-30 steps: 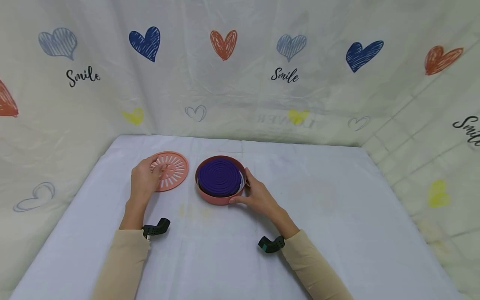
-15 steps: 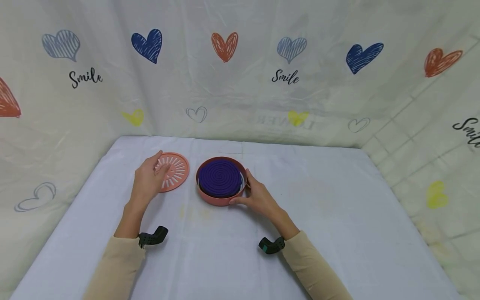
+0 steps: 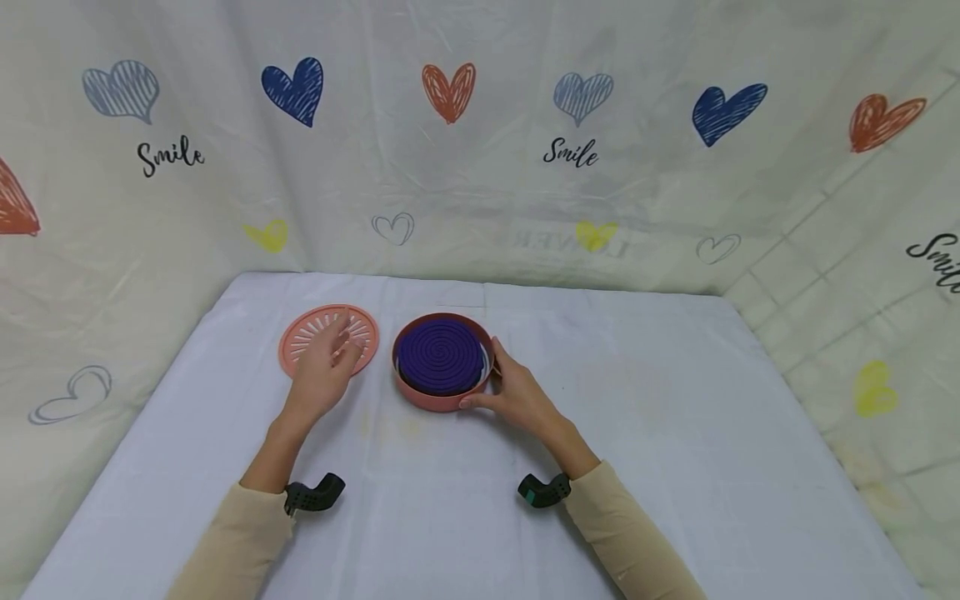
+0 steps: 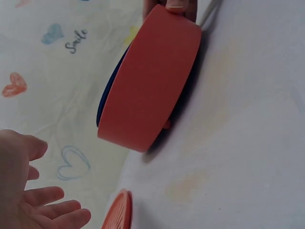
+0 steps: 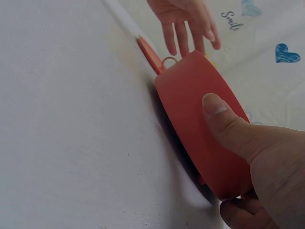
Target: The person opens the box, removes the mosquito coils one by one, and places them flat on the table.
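A round pink-red mosquito coil holder [image 3: 429, 402] sits on the table, with a dark purple spiral mosquito coil [image 3: 440, 357] filling its top. My right hand [image 3: 522, 397] grips its right side, the thumb [image 5: 224, 119] against the outer wall. To the left lies the holder's flat slotted lid [image 3: 294, 337]; a small wire loop [image 5: 168, 61] rises from it in the right wrist view. Over the lid hovers my left hand [image 3: 324, 367], its fingers loosely spread and holding nothing. In the left wrist view that hand's fingers [image 4: 57, 210] appear apart from the holder.
A white cloth [image 3: 660, 433] covers the table, with faint yellowish stains in front of the holder. Behind and at the sides hangs a pale curtain [image 3: 495, 192] printed with hearts and lettering. Each wrist wears a black camera band [image 3: 315, 493].
My left hand has left the lid's left edge and moved right, now over the lid's middle, uncovering its left rim. The right hand and the coil holder have stayed put.
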Motion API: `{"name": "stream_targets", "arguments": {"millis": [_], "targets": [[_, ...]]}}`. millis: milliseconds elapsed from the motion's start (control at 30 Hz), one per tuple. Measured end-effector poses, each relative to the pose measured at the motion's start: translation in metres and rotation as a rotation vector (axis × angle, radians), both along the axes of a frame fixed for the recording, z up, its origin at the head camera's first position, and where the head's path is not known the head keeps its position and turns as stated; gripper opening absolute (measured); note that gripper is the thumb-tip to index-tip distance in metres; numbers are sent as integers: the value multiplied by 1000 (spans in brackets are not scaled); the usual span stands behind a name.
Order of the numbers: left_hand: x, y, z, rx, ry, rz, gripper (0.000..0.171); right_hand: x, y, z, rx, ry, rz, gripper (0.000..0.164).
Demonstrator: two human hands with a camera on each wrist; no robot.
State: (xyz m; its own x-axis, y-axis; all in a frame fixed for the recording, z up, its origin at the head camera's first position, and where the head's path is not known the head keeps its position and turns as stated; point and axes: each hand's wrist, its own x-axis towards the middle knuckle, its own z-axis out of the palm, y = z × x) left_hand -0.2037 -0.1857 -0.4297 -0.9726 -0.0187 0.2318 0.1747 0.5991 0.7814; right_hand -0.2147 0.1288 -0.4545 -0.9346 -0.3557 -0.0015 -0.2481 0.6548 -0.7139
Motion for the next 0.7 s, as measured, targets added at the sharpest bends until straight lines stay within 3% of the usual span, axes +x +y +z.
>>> {"name": "stream_targets", "arguments": {"millis": [300, 700], "targets": [[-1, 14, -15, 30, 10, -62, 55, -1, 0, -1, -14, -5, 9, 123], [-2, 32, -25, 61, -87, -137, 60, -1, 0, 0, -12, -12, 9, 124]]}}
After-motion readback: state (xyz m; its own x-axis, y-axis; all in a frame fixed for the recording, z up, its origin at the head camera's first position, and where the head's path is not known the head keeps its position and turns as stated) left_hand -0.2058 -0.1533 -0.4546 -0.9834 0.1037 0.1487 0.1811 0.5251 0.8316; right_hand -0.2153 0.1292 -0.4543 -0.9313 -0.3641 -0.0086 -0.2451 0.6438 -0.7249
